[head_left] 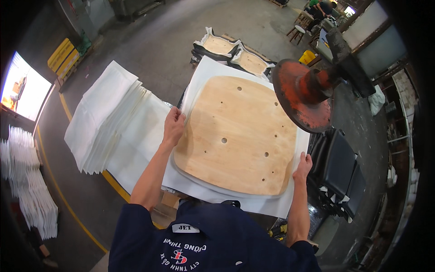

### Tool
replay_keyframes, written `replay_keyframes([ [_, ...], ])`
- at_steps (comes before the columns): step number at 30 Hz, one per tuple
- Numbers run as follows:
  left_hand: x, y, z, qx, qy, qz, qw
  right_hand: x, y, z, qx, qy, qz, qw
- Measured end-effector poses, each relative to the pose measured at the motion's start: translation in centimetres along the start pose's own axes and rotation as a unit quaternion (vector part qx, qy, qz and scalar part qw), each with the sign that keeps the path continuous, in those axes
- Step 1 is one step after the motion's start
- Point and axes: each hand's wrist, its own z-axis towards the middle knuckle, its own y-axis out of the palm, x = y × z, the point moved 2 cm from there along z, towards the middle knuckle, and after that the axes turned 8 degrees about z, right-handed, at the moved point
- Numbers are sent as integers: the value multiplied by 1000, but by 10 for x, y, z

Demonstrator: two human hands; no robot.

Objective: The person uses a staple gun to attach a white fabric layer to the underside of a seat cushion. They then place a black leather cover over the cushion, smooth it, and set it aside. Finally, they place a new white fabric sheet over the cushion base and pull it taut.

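Note:
A rounded wooden seat board (pixel 244 124) with several drilled holes lies flat in front of me. Beneath it a white pad edge peeks out along the near side, over a larger white sheet (pixel 209 67) that shows all around. My left hand (pixel 174 125) is closed on the sheet's left edge, beside the board. At the right edge, lower down, my right hand (pixel 302 167) pinches the sheet between thumb and fingers. A round, worn red press plate (pixel 302 95) on a dark arm hangs over the board's far right corner.
White sheets (pixel 106 118) are stacked at the left, and more (pixel 27 177) stand at the far left. Upholstered seats with wooden bottoms (pixel 249 61) lie beyond the work surface. Black padded seats (pixel 337 163) are piled at the right. People (pixel 319 10) are at the far right.

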Motion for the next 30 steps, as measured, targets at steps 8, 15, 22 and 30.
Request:
replay_keyframes([
  [8, 12, -4, 9, -14, -23, -5, 1000, -10, 1, 7, -13, 20, -1, 1000],
  [15, -19, 6, 15, -7, -20, 19, 1000, 16, 1, 2, 20, 27, -25, 999],
  [22, -7, 1, 14, -10, -2, -5, 1000, 9, -1, 5, 21, 5, -6, 1000],
  [30, -26, 9, 19, 8, 1, 37, 999, 18, 2, 4, 36, 26, -35, 998],
])
